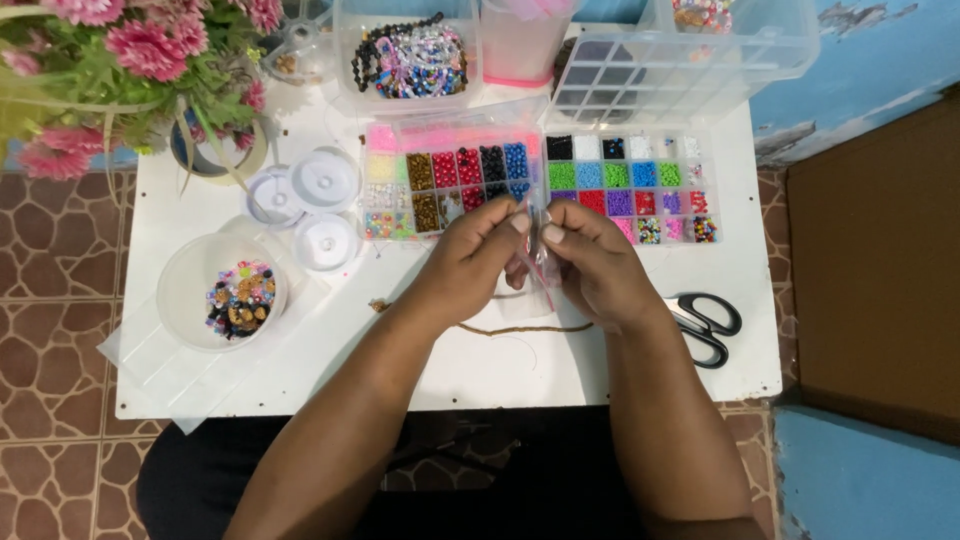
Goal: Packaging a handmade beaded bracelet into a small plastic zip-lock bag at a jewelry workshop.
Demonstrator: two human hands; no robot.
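— How does the bag sit?
— Your left hand (470,255) and right hand (590,265) pinch the small clear bag (541,262) together, upright, above the white table (620,370).
— Behind it?
— Two bead boxes (630,185), rectangular, many-coloured.

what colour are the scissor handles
Black; the scissors lie right of the right hand, head view.

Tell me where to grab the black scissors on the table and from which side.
Grip the black scissors by the two finger loops, coming from the table's right edge. They lie flat beside the right hand, loops pointing outward and blades partly hidden under that wrist, so the loops are probably the easiest part to reach.
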